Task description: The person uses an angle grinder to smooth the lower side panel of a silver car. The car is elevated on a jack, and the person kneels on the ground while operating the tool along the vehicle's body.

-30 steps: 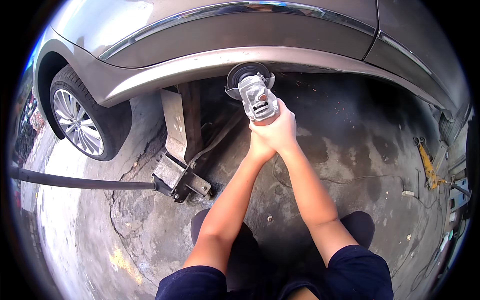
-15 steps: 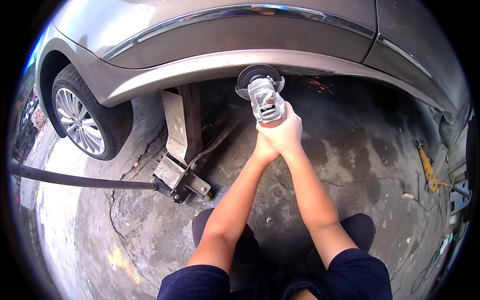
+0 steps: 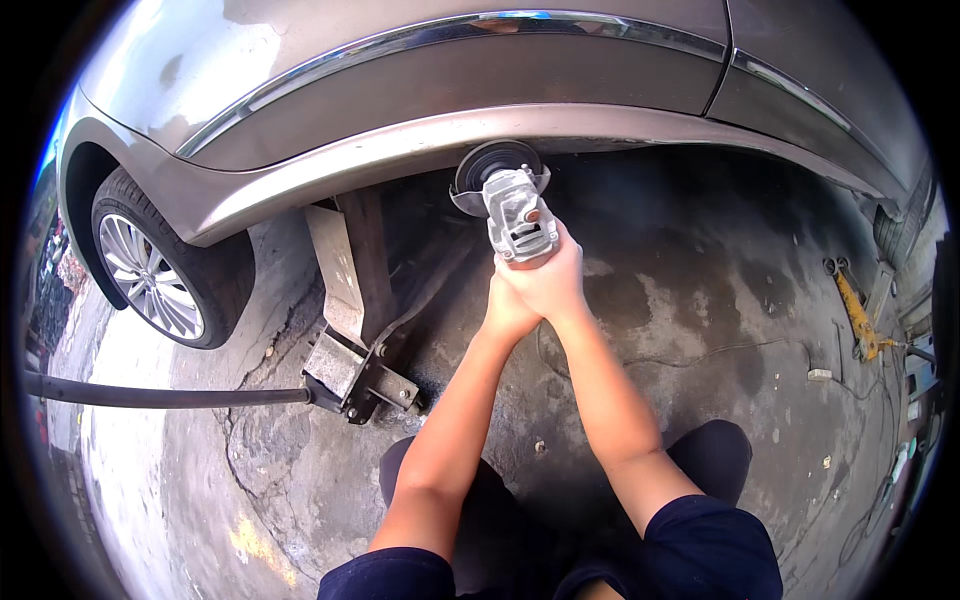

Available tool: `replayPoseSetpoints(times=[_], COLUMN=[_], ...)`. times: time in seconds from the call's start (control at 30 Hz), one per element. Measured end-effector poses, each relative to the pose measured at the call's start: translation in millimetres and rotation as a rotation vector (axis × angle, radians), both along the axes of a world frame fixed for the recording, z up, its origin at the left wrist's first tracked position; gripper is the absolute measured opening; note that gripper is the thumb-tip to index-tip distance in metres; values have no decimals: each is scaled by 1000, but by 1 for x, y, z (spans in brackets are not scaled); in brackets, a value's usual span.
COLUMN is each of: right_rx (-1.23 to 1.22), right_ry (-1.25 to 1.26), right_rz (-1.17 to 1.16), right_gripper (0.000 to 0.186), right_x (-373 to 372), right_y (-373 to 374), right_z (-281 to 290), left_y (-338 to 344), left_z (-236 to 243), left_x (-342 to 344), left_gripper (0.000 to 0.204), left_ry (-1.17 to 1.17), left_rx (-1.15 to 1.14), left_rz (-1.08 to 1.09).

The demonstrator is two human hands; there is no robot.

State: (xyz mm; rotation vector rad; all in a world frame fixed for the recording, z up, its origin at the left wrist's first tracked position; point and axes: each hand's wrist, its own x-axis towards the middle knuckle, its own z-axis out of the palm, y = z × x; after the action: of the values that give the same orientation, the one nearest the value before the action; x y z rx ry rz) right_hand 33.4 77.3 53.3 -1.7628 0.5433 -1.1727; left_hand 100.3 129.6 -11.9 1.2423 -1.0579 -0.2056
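Note:
Both my hands are wrapped round the body of a silver-grey angle grinder point(image 3: 516, 212), held out in front of me. My right hand point(image 3: 554, 279) lies over the grip, and my left hand point(image 3: 508, 303) closes on it from the left and below, partly hidden by the right. The grinder's dark round disc point(image 3: 497, 165), with a metal guard at its lower edge, is up against the lower edge of the car's sill point(image 3: 430, 133). Whether the disc touches the metal I cannot tell.
A metal jack stand point(image 3: 342, 285) props the car at left, with a long bar point(image 3: 170, 392) reaching out to the left. The car's wheel point(image 3: 150, 270) is beyond it. A cable point(image 3: 700, 358) crosses the concrete floor. At right lies a yellow tool point(image 3: 855, 312).
The view has shifted, so the car and floor sit differently in it. The grinder is farther left along the sill. Orange sparks seen earlier to its right no longer show.

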Motion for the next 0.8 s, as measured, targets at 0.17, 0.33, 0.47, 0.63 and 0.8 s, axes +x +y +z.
replayPoseSetpoints(times=[0.17, 0.33, 0.47, 0.63, 0.8], right_rx=[-19, 106, -17, -14, 73], right_ry=[74, -155, 134, 128, -151], right_rz=[-41, -82, -91, -77, -62], right_gripper=[56, 59, 60, 58, 58], right_x=[3, -6, 2, 0, -3], right_y=[-3, -5, 1, -1, -2], right_z=[0, 0, 4, 3, -6], left_y=[-5, 1, 5, 5, 1], left_z=[5, 26, 26, 11, 15], left_x=[-3, -8, -6, -7, -5], left_gripper=[55, 53, 54, 56, 57], left_ry=[57, -95, -129, -51, -140], left_rx=[21, 126, 130, 191, 172], left_rz=[-58, -57, -61, -99, -51])
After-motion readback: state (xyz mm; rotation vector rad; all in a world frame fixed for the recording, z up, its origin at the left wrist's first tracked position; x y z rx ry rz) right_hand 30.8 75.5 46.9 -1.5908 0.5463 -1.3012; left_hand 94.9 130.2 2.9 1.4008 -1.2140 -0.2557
